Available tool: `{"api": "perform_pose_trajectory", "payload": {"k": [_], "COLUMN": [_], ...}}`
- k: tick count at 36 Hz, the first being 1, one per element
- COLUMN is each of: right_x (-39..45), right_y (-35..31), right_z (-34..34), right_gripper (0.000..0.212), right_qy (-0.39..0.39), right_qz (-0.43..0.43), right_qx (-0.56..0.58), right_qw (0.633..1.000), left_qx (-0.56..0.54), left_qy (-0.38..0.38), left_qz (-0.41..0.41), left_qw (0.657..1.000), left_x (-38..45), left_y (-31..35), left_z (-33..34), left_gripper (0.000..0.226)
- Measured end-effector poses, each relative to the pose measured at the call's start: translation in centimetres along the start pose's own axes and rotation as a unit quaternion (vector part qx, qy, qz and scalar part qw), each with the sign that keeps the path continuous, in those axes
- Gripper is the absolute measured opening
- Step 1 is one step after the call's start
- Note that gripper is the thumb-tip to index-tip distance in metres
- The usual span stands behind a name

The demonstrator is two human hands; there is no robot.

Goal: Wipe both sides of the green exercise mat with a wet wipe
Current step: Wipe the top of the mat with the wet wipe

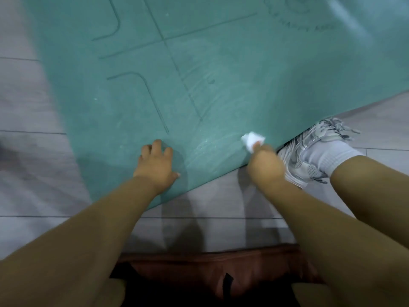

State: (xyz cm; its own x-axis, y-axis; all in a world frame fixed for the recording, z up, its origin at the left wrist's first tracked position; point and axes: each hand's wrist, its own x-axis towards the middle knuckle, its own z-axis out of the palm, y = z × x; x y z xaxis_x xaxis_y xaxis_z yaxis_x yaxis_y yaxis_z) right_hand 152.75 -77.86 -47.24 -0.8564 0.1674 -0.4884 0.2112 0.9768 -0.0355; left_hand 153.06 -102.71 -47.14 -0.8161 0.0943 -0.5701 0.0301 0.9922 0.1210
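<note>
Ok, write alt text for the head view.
A person's right hand holds a white wet wipe on a green exercise mat near its edge, while the left hand rests on the mat. A white sneaker stands beside it.

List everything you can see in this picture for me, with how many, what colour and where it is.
exercise mat: one, green with darker line markings, spread on the floor across the upper and middle view
wet wipe: one, white, bunched, on the mat near its right edge
floor: pale grey planks, around and below the mat
sneaker: one, white and grey, on the floor at the mat's right edge, worn over a white sock
reddish-brown cloth: one, at the bottom middle, too dim to identify
left hand: one, resting on the mat near its near corner
right hand: one, holding the wipe against the mat
</note>
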Motion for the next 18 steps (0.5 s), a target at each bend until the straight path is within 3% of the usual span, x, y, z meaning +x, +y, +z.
{"api": "perform_pose_trajectory", "payload": {"k": [3,5,12,15,18], "right_x": [-2.5,-2.7,-0.8,-0.8,-1.1], "right_y": [-2.5,-2.8,-1.3,-1.0,-0.6], "right_z": [2.3,2.4,-1.9,-2.5,-2.3], "right_gripper": [0.052,0.052,0.049,0.054,0.066], "right_qy": [-0.085,-0.094,-0.034,-0.029,-0.023], "right_qz": [-0.138,-0.168,-0.132,-0.132,-0.157], "right_qx": [-0.028,-0.048,-0.103,-0.104,-0.109], "right_qw": [0.986,0.98,0.985,0.985,0.981], "left_qx": [0.033,0.045,0.118,0.133,0.138], "left_qy": [-0.009,-0.02,-0.05,-0.062,-0.085], "left_qz": [0.046,0.058,0.084,0.088,0.112], "left_qw": [0.998,0.997,0.988,0.985,0.98], "left_x": [0.0,-0.1,-0.3,-0.4,-0.4], "left_y": [1.1,1.5,2.3,2.6,2.9], "left_z": [0.6,0.9,1.5,1.4,1.2], "left_gripper": [0.071,0.082,0.11,0.107,0.091]}}
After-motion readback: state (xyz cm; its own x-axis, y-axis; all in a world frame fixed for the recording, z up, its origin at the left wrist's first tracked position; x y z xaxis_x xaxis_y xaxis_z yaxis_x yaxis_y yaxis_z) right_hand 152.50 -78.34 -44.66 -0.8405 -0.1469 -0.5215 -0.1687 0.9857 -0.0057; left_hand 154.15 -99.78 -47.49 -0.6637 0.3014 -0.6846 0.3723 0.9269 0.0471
